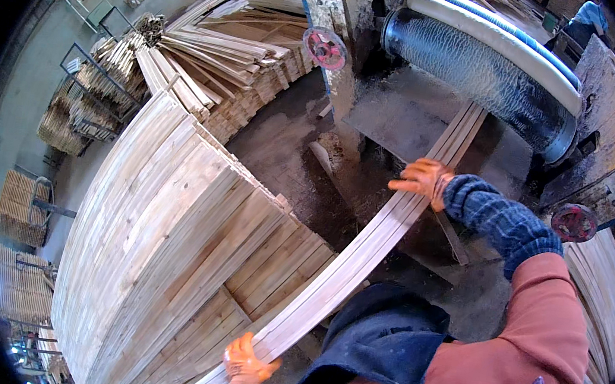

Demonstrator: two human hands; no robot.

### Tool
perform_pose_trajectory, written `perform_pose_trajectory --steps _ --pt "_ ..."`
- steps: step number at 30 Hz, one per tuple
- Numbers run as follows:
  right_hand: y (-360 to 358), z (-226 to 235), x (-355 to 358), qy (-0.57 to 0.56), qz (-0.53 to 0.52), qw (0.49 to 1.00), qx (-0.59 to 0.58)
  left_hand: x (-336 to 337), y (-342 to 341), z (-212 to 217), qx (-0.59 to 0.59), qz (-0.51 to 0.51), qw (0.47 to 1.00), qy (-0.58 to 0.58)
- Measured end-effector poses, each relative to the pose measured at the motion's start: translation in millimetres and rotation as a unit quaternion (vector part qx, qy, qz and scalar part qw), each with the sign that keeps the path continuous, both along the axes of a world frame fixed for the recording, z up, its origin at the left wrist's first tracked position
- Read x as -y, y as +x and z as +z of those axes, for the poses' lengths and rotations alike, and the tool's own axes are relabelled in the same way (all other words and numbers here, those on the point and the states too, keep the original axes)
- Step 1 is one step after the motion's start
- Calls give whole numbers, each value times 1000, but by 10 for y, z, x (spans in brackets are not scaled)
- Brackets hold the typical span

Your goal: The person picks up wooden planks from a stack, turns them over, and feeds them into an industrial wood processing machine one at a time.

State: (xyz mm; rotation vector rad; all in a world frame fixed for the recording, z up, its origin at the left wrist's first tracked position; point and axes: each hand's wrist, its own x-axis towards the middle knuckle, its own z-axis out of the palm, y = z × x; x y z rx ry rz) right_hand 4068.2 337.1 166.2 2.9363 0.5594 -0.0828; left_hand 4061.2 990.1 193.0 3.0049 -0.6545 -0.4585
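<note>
Several long, narrow wooden strips (364, 262) lie side by side in a bundle and run from the lower left up to a large, wet-looking roller (484, 76). Their far ends reach a dark metal plate (414, 102) in front of that roller. My right hand (422, 182), in an orange glove, lies across the strips near the machine, its fingers bent over their left edge. Lower down, my left hand (248, 362), also orange-gloved, grips the same strips, thumb on one side and fingers on the other. Part of its grip is hidden.
A big stack of planks (168, 230) rises close on the left, with loose boards (216, 62) fanned out behind. Red handwheels (325, 48) sit on the machine's frame. More long boards (600, 298) lie at the right. Bundled wood (25, 207) stands along the left wall.
</note>
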Motion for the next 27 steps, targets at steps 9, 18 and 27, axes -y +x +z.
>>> perform_pose_trajectory --steps 9,18,27 --pt "147 283 -1403 112 128 982 -78 1364 193 51 6 -43 996 -80" --pt "473 372 -2126 66 86 979 -172 1775 342 -204 136 -10 962 -236" --pt "312 214 -824 97 10 992 -82 -377 56 -137 170 6 978 -121"
